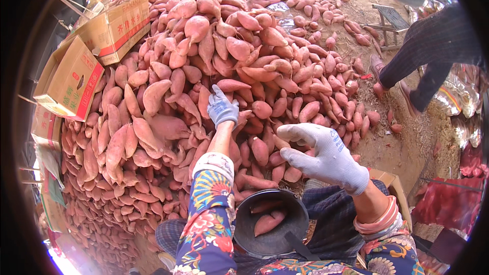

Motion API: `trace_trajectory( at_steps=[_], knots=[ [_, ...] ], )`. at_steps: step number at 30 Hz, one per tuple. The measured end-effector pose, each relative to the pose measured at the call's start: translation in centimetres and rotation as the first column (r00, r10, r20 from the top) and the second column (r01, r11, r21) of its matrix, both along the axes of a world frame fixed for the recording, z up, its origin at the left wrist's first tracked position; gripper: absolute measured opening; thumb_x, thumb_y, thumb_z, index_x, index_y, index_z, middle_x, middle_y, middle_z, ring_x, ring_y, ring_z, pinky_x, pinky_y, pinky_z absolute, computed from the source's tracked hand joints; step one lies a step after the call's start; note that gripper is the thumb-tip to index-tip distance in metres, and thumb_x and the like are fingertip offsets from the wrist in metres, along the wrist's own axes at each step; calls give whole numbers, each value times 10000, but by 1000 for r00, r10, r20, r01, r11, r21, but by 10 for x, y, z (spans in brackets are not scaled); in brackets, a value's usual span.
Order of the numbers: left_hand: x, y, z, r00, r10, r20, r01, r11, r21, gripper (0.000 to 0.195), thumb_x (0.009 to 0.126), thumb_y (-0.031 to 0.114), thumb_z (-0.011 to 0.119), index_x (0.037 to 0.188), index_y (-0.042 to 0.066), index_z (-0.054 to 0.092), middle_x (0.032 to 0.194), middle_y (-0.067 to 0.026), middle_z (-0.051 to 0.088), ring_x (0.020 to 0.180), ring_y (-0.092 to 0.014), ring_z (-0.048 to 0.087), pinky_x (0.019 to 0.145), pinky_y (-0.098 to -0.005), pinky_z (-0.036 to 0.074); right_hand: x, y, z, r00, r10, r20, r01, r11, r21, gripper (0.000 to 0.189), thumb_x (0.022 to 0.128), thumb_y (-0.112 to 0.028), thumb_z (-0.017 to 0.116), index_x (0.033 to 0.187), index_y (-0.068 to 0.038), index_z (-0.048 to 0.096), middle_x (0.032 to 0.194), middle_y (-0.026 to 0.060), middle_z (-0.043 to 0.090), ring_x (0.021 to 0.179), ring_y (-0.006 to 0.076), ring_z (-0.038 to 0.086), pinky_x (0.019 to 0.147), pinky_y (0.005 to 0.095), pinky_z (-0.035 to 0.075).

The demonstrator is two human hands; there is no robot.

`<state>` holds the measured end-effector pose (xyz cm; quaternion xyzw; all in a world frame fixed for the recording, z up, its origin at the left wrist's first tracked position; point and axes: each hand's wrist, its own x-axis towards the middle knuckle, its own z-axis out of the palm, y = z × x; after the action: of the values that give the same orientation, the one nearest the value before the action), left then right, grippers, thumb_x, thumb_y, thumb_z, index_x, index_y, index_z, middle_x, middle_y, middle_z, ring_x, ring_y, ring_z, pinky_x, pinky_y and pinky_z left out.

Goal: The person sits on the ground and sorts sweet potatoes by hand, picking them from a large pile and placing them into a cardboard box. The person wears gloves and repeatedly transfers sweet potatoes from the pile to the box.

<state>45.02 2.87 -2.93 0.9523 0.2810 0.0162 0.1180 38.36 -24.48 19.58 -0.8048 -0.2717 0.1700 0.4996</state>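
Note:
A large heap of red-skinned sweet potatoes (164,124) fills the view before me. My left hand (223,109), in a pale work glove, reaches into the heap and touches a sweet potato (233,85) near its fingertips; whether it grips one is hidden. My right hand (324,152), gloved too, hovers above the near right side of the heap, thumb and fingers apart, with nothing between them. Below, between my legs, a black bucket (301,214) holds a few sweet potatoes (269,223).
Cardboard boxes (70,80) line the heap's left side. At the right, another person's legs (428,51) stand near a small stool (389,23). Shiny plastic sheeting (464,84) and red mesh bags (449,202) lie at the far right. Beside my right forearm is a cardboard box (397,194).

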Motion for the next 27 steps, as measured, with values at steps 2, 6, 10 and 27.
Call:
trace_trajectory(
  at_steps=[2,6,10,27],
  knots=[
    [0,0,-4,1000,-18,11,18,1000,-15,1077,796,420,769,1567,-2,147,1406,-198,517,1315,-344,471,1066,-469,413,-2,-2,-7,997,10,80,-11,1000,22,391,865,-238,703,1164,10,663,946,162,690,880,233,687,793,344,529],
    [-37,-5,-2,999,42,4,-40,984,-173,925,830,415,724,1534,18,273,1268,-213,611,1157,-388,584,974,-484,484,-6,-4,3,999,13,-39,-13,1000,15,385,882,-207,710,1183,26,651,1041,164,701,971,216,689,834,334,527],
    [-100,-40,-22,977,192,97,-54,655,-754,794,823,512,705,1411,25,485,1158,-228,662,1055,-426,635,939,-478,510,-6,1,2,984,-12,-176,14,1000,10,374,901,-146,717,1210,48,638,1099,108,710,1015,125,636,923,292,505],
    [-88,-50,60,631,544,553,330,458,-826,279,943,205,648,1126,-6,663,1025,-75,679,1006,-185,614,967,-339,469,-24,43,-44,714,-75,-696,350,899,263,526,878,-157,748,1319,2,511,1158,64,625,1003,119,600,863,268,522]
  ],
)
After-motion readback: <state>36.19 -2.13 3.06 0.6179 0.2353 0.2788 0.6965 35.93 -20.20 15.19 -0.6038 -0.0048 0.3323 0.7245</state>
